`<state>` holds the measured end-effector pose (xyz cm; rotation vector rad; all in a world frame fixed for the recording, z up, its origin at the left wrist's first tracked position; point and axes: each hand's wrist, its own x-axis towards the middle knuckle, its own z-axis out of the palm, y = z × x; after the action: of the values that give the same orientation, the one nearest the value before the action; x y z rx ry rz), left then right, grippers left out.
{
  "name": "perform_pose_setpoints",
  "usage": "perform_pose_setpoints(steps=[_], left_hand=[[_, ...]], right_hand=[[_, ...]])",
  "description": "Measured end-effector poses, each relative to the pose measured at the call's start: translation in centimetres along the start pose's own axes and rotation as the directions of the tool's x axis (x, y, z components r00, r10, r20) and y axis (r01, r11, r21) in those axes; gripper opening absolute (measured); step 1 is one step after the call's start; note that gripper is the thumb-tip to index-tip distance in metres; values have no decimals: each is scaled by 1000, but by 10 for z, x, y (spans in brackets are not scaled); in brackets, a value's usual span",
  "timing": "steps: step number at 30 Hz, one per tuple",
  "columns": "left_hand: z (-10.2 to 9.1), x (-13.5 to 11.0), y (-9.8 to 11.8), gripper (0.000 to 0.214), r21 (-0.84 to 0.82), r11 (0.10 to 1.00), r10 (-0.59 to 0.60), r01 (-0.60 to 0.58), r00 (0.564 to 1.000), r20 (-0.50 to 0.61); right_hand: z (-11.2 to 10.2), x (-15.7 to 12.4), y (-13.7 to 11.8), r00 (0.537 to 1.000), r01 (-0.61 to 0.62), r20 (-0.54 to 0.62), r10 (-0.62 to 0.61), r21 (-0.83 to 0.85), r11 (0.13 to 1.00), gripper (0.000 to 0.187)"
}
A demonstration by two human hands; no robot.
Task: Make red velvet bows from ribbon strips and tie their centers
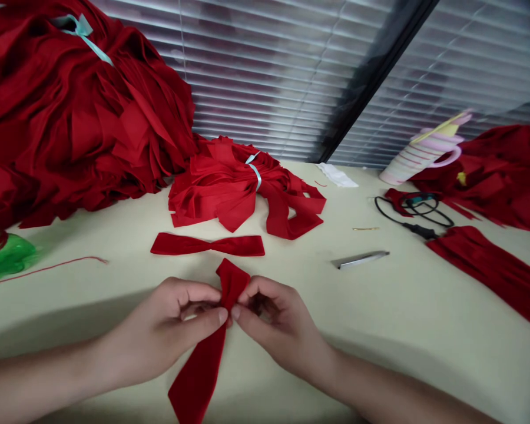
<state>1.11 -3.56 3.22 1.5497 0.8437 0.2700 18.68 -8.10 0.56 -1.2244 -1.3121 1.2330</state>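
Between my two hands is a red velvet ribbon (201, 368), gathered at its middle. Its short end points up and away, and its longer end hangs toward the near table edge. My left hand (172, 327) pinches the gathered part between thumb and fingers from the left. From the right, my right hand (276, 324) pinches the same spot, the two thumbs almost touching. Just beyond lies a bow-shaped red strip (234, 245), narrow at its centre. The fingertips behind the ribbon are partly hidden.
Bundled red strips (221, 188) and a taller red pile (70, 112) stand behind at left. Green plastic (9, 259) and red thread (66, 265) lie left. Rightward are tweezers (363, 259), a gold needle-like piece (365, 228), a black cable (419, 229), a mug (419, 159) and red fabric (490, 265).
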Motion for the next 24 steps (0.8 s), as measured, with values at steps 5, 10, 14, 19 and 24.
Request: perform_pose_setpoints(steps=[5, 10, 14, 19, 24], left_hand=[[-3, 2, 2, 22, -35, 998, -54, 55, 998, 29], [-4, 3, -5, 22, -23, 997, -67, 68, 996, 55], [-5, 2, -8, 23, -22, 998, -64, 65, 995, 72], [-7, 2, -4, 22, -48, 996, -76, 80, 994, 76], [-12, 6, 4, 15, -183, 974, -112, 133, 986, 120]], right_hand=[[-4, 3, -3, 988, -49, 153, 14, 228, 972, 4], [-3, 2, 0, 979, -95, 201, 29, 330, 939, 17], [-2, 2, 1, 978, -117, 202, 41, 378, 918, 16], [-3, 2, 0, 976, -138, 210, 61, 379, 915, 18], [-7, 4, -3, 976, -147, 211, 59, 427, 892, 10]])
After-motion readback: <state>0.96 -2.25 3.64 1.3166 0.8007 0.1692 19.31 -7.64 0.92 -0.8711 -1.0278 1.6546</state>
